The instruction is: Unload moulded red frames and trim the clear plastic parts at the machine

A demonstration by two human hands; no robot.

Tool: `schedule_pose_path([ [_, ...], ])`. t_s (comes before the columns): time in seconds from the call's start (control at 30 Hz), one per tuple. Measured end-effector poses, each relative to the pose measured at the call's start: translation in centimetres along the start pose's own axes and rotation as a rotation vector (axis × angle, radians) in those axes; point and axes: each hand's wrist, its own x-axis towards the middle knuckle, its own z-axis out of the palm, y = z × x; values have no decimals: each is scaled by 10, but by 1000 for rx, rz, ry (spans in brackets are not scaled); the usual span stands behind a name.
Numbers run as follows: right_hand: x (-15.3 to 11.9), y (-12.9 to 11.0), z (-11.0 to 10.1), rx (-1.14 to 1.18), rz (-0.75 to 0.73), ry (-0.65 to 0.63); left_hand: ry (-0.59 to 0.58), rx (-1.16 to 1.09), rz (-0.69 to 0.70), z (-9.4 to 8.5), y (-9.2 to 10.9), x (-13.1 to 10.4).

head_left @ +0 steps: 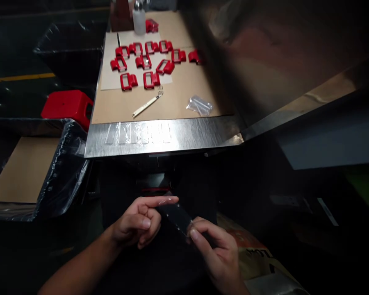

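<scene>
Right hand point(217, 250) pinches a clear plastic strip point(176, 216) by its near right end, thumb against fingers. Left hand point(135, 223) grips nothing: index finger extended to the strip's far left end, other fingers curled. Strip is up over the lap, nearer than the table's metal edge point(203, 135); contact at both ends probably steadies thin film and spares its faces.

Counts: six clear pieces point(133, 134) side by side on that edge, left part; gaps likely make each easy to lift singly. Eleven loose red window frames point(156, 79) beyond, nine on a white sheet point(110, 82), two rightmost on cardboard point(178, 108); spread seemingly to keep each separate. One red stack point(151, 26), far, pieces uncountable. One cutter knife point(146, 106); one transparent packet point(199, 105) right of it; one bottle point(139, 22), far end.
</scene>
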Motion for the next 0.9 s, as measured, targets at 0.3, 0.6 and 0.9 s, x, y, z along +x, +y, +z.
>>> schedule_pose_path([
  [0.3, 146, -8, -49, -254, -77, 310, 498, 350, 351, -28, 41, -48],
  [0.6, 309, -39, -95, -575, -134, 549, 687, 1099, 347, -37, 64, -34],
  [0.9, 159, 59, -70, -652, -246, 519, 697, 2101, 630, -69, 157, 39],
])
